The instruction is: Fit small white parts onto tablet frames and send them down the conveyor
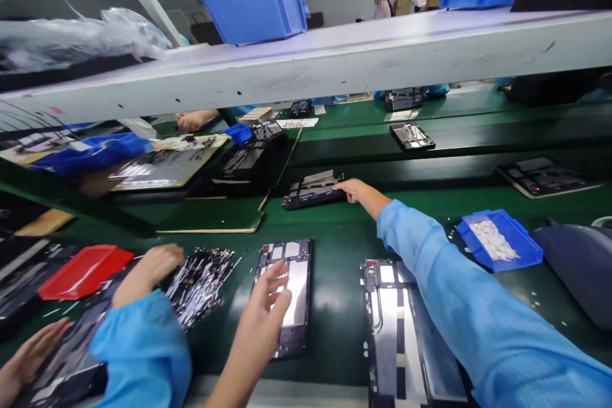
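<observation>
- R hand (352,190) at full stretch, fingers gripping R end of tablet chassis (310,189), far side of green bench (337,331)
- L hand (270,298) loose, nothing gripped, over 2nd chassis (299,284); can't tell if touching
- Blue tray (530,252) w/ white bits (492,239), R of sleeve (440,255)

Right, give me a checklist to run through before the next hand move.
1. Right hand has hold of the far device: ok, at its right end.
2. Far device fully supported from below: cannot tell.
3. Left hand off the near device: cannot tell; it overlaps it in view, fingers spread.
4. Co-worker's hands apart from yours: ok, both are farther left.
5. Loose strips in a container: not ok, heaped on the green surface.
6. White pieces all inside the blue tray: cannot tell; small pale bits lie outside.
</observation>
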A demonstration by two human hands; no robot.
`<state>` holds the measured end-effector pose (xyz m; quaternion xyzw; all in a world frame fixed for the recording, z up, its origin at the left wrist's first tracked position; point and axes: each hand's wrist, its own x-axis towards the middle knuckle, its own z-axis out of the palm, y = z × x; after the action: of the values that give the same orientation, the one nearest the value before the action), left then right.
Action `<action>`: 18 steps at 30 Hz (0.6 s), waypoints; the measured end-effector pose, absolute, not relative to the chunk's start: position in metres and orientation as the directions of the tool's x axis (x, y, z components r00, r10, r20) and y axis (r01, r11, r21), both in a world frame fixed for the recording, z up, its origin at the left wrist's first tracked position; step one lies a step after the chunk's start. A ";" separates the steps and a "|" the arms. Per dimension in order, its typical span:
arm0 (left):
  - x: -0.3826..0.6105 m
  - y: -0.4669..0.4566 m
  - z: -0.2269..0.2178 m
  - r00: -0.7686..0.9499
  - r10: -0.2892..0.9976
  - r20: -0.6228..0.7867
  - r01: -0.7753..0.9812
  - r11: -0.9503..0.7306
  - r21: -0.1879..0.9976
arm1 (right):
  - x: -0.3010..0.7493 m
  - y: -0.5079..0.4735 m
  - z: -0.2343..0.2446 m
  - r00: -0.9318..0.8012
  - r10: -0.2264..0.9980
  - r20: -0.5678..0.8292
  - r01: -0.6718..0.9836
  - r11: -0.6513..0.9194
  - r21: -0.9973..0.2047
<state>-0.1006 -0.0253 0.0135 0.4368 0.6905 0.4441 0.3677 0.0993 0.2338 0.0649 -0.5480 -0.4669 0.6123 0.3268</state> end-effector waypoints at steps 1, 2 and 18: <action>-0.090 -0.018 0.017 -0.325 0.919 -0.221 0.105 0.267 0.958 | 0.095 0.234 0.068 -0.189 0.899 -0.396 0.091 -0.385 -0.918; -0.079 -0.008 0.019 -0.286 0.903 -0.321 -0.072 0.314 0.947 | 0.092 0.230 0.070 -0.191 0.888 -0.418 0.068 -0.413 -0.908; 0.004 -0.043 0.035 0.219 0.948 -0.229 0.025 0.229 0.973 | 0.306 -0.074 0.029 -0.314 0.917 -0.245 -0.150 -0.303 -0.941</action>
<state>0.0042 -0.0428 0.0354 0.4909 0.4959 0.3800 0.6072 0.3056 -0.0739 0.0291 -0.4348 -0.4412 0.6799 0.3924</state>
